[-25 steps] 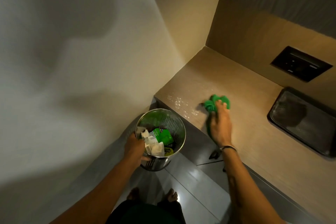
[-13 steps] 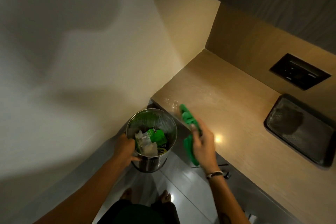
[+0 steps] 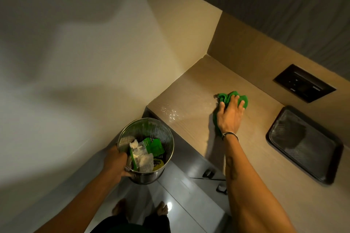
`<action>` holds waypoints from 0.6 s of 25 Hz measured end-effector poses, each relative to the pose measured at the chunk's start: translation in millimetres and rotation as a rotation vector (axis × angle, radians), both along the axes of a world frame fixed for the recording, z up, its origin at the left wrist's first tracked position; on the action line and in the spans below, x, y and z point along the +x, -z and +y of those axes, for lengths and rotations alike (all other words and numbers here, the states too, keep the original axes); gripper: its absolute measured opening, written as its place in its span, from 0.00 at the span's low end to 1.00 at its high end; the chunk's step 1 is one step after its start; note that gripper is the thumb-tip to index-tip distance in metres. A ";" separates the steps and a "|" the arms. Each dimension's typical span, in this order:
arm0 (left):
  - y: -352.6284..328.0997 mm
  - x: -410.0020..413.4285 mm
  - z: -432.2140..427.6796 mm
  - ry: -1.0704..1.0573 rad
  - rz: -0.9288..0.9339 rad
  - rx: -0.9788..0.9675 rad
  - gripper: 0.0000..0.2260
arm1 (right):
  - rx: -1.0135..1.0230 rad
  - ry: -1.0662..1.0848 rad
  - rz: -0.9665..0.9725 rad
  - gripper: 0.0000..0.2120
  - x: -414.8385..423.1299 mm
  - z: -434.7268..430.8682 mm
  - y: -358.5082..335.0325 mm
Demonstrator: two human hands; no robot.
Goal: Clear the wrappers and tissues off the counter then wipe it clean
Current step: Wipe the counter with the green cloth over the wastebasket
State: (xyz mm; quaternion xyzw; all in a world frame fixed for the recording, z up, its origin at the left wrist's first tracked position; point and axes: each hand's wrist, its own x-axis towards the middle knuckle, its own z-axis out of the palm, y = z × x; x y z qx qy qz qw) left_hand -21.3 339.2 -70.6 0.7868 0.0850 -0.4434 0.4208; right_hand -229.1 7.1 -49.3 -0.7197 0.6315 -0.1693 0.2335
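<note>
so on the far left it's just a plain pale wall (image 3: 79, 73) with some big soft shadows on it. moving in, the left hand (image 3: 116, 162) is wrapped around the near rim of a shiny perforated metal bin (image 3: 161, 134), thumb side hooked over the edge, fingers closed tight on it. the bin is held up off the grey tiled floor (image 3: 181, 191), just below and beside the left end of the counter (image 3: 189, 89). inside it you can see crumpled white tissues (image 3: 145, 162), a green wrapper (image 3: 155, 146) and a yellowish label thing at the bottom, can't read any of it. bare feet (image 3: 140, 209) show on the floor under the bin.

next over, the light wood counter has a wet, shiny patch (image 3: 170, 112) near its left front corner. a bit right of that the right hand (image 3: 230, 115) is pressed flat, fingers spread apart, on top of a bunched green cloth (image 3: 223, 97) that lies on the counter, some of the cloth poking out past the fingertips and some trailing back along the wrist. there's a thin metal bangle (image 3: 229, 134) on that wrist.

further right, a dark rectangular tray (image 3: 272, 142) sits on the counter, well apart from the cloth, and above it a dark socket panel (image 3: 304, 83) is set into the back wall.
</note>
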 end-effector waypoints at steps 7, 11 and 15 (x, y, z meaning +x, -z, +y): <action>-6.3 0.0 -0.1 0.014 -0.021 0.016 0.10 | 0.020 -0.384 0.003 0.32 34.7 6.7 2.8; -13.3 1.5 -1.3 0.010 0.001 0.001 0.08 | -0.002 -0.498 -0.007 0.34 57.1 32.6 2.8; -18.9 0.5 0.2 0.031 -0.013 0.002 0.07 | -0.009 -0.614 0.020 0.34 80.1 59.7 5.3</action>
